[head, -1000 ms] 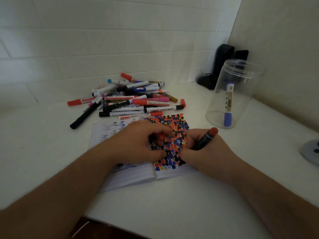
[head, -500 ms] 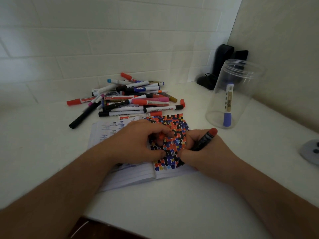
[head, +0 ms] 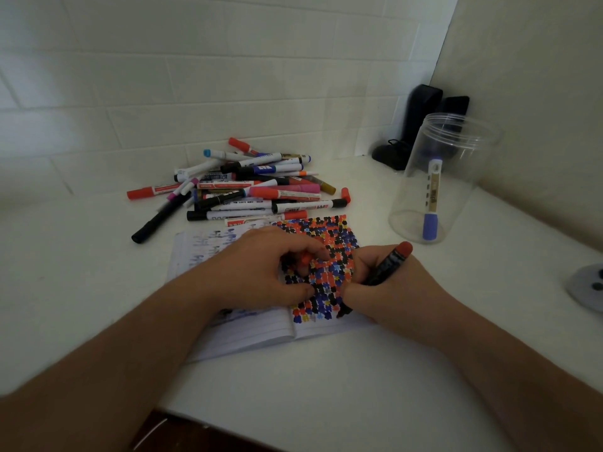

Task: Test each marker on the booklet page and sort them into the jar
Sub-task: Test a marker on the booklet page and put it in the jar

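An open booklet (head: 248, 334) lies on the white counter, its right page (head: 339, 243) packed with red, black and blue marks. My right hand (head: 391, 288) grips a black marker with a red end (head: 390, 262), tip down on the page's lower part. My left hand (head: 264, 265) rests on the booklet and holds a small orange-red cap (head: 304, 257) under curled fingers. A heap of markers (head: 254, 190) lies behind the booklet. A clear jar (head: 463, 138) stands at the right, with one blue-capped marker (head: 432, 200) upright inside.
Tiled walls meet in a corner behind the jar, where two dark objects (head: 421, 119) stand. A grey round fitting (head: 587, 287) sits at the counter's right edge. The counter's front edge (head: 293, 432) runs close below my forearms.
Almost nothing differs; both hands stay on the page, with only a slight shift of the marker in my right hand.
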`<action>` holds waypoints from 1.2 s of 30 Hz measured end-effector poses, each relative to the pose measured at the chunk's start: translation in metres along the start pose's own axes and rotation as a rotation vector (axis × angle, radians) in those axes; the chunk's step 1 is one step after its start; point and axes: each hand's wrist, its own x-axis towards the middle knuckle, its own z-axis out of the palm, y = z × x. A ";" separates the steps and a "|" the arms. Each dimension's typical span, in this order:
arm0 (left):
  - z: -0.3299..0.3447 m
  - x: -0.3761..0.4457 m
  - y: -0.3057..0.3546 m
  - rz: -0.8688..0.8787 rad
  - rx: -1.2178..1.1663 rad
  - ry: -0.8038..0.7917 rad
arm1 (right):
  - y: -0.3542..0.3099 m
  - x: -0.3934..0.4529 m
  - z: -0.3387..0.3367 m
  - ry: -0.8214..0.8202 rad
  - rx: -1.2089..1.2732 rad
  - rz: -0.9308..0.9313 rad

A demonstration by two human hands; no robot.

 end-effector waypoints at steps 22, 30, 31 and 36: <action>-0.005 -0.005 0.010 -0.119 -0.264 0.128 | 0.006 0.003 -0.026 0.005 0.788 0.130; -0.004 -0.006 0.009 -0.082 -0.240 0.136 | -0.001 0.003 -0.024 0.036 0.717 0.145; -0.004 -0.006 0.009 -0.079 -0.214 0.143 | 0.000 0.003 -0.023 0.046 0.658 0.131; -0.004 -0.004 0.002 -0.091 -0.144 0.225 | 0.003 0.003 -0.028 0.108 0.325 0.013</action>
